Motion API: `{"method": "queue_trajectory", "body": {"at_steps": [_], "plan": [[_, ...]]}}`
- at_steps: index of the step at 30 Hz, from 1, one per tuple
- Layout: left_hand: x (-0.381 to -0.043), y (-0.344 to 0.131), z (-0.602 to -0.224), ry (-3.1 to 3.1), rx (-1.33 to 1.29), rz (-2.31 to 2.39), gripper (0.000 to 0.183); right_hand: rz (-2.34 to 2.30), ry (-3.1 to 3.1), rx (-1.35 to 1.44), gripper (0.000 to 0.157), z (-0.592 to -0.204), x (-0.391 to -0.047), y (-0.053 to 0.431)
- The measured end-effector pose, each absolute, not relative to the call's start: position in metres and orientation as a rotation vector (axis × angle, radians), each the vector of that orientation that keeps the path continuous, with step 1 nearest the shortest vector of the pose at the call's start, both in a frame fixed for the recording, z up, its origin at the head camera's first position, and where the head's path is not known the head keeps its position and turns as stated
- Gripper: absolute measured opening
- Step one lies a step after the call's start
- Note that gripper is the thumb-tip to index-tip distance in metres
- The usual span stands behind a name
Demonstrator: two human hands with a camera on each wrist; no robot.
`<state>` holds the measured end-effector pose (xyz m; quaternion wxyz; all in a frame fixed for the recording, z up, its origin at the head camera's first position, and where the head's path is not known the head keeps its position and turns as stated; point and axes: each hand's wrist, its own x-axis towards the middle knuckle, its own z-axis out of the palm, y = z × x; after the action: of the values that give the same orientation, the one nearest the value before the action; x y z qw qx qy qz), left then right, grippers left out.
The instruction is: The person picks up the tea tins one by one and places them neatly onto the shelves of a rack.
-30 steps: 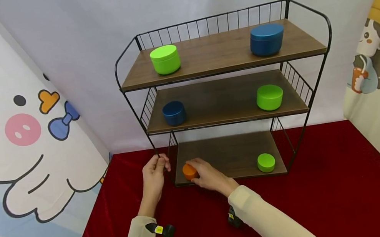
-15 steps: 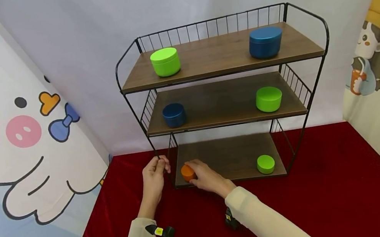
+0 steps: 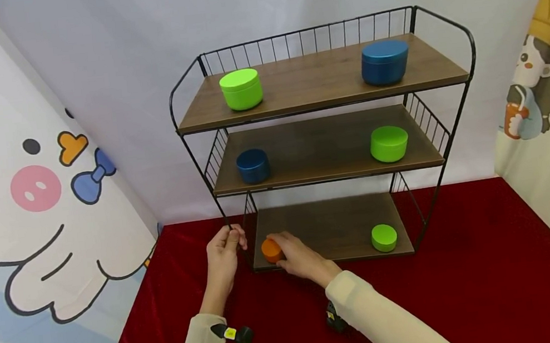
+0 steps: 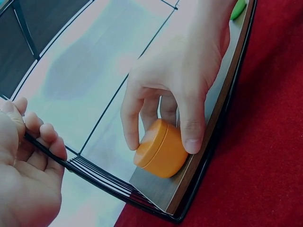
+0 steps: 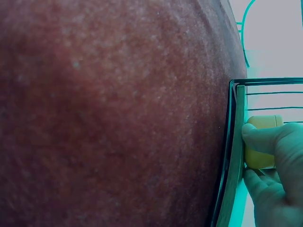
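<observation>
A small round orange tin [image 3: 271, 250] with a lid sits at the left front of the rack's bottom shelf [image 3: 331, 227]. My right hand [image 3: 304, 255] holds it between thumb and fingers, reaching from above. In the left wrist view, the orange tin [image 4: 163, 151] touches the shelf near its front edge. My left hand [image 3: 223, 255] grips the thin black left front post of the rack; the left wrist view shows the fingers [image 4: 40, 130] curled round that wire bar. Further right on the same shelf stands a small light green tin [image 3: 384, 237].
The middle shelf [image 3: 313, 148] bears a dark blue tin [image 3: 252, 166] on the left and a green tin [image 3: 389, 144] on the right. On the top shelf [image 3: 310, 75] are a green tin [image 3: 241, 89] and a larger blue tin [image 3: 384, 62]. Red cloth [image 3: 487, 272] lies underneath.
My right hand and the orange tin have shifted very slightly left, mostly between the first two frames. The left hand keeps its place on the post. The head view has moved a little.
</observation>
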<state>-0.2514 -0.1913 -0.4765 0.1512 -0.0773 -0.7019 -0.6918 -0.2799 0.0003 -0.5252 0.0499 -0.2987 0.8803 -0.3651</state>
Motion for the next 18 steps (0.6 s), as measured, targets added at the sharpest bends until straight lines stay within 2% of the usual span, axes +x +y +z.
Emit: {"method": "queue_trajectory", "body": {"at_steps": [9, 18], "plan": [[-0.255, -0.184, -0.481, -2.024, -0.234, -1.93, 0.031, -1.174, 2.688, -0.825, 0.072, -0.529, -0.268, 0.016], [-0.246, -0.191, -0.476, -2.061, -0.058, -1.904, 0.026, -1.23, 2.626, -0.743, 0.071, -0.526, -0.245, 0.04]]}}
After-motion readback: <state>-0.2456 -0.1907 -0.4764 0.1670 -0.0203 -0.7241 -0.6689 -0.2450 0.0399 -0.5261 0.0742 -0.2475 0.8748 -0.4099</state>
